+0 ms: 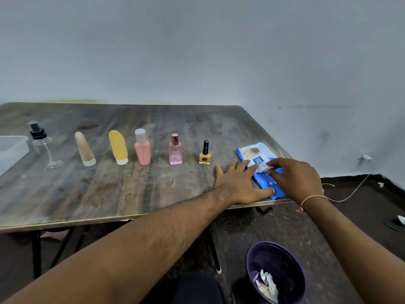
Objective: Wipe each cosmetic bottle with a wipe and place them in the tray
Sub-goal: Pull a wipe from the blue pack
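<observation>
Currently the left hand point(235, 181) lies spread flat, pressing the blue wipe pack point(260, 167) against the table point(109, 194). Right hand point(294, 178), just beside it, pinches a white wipe point(262, 168) at the pack's opening. Wipe judged soft, damp, light; likely to tear or drag the pack, so take it by a corner. Six bottles stand left of the left hand, nail polish point(205, 153) nearest; tray point(11, 150) farthest.

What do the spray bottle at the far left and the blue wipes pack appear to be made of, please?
The spray bottle looks like clear, glossy plastic, possibly glass: the table shows through it, under a black cap. The wipes pack looks like soft printed plastic film, slightly shiny and creased.
</observation>
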A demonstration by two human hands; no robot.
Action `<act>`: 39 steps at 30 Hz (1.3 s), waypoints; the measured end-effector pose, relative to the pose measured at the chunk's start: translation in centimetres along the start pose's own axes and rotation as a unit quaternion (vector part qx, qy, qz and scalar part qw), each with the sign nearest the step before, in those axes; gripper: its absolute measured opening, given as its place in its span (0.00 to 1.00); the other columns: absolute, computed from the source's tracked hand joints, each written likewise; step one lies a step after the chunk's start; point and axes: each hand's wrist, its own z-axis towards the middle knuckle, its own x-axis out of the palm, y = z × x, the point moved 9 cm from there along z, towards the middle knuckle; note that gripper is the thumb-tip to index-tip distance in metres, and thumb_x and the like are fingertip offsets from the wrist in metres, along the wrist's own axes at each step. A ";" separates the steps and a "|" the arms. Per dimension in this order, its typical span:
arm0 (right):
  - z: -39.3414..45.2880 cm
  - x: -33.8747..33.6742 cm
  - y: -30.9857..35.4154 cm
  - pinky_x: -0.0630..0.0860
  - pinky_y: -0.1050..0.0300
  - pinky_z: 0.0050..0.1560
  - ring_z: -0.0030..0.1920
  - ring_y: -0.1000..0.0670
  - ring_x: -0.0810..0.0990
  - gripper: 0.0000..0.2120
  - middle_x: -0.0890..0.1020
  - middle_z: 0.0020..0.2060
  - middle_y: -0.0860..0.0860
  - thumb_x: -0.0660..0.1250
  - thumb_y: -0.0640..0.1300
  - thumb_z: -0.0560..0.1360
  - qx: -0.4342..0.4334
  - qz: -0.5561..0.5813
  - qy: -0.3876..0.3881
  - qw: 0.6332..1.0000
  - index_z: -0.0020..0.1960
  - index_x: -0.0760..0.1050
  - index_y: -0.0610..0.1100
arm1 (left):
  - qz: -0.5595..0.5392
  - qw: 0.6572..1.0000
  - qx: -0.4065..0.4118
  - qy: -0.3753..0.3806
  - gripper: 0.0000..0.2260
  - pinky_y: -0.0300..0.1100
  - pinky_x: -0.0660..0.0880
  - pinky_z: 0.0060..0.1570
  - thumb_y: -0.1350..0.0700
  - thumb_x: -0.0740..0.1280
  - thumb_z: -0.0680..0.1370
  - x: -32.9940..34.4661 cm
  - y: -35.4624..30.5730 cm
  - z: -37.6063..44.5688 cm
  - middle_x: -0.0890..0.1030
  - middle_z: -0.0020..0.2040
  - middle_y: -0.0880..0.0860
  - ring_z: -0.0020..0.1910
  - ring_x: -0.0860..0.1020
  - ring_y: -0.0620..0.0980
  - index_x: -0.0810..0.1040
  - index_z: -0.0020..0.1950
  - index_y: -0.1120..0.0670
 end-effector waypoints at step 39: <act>-2.0 -5.5 5.8 0.87 0.46 0.47 0.45 0.46 0.88 0.17 0.85 0.50 0.46 0.74 0.34 0.78 0.003 0.483 -0.039 0.875 0.62 0.84 0.50 | -0.141 0.985 0.052 -0.081 0.39 0.69 0.47 0.81 0.27 0.60 0.78 -1.9 0.1 -1.7 0.56 0.87 0.44 0.86 0.53 0.50 0.53 0.86 0.40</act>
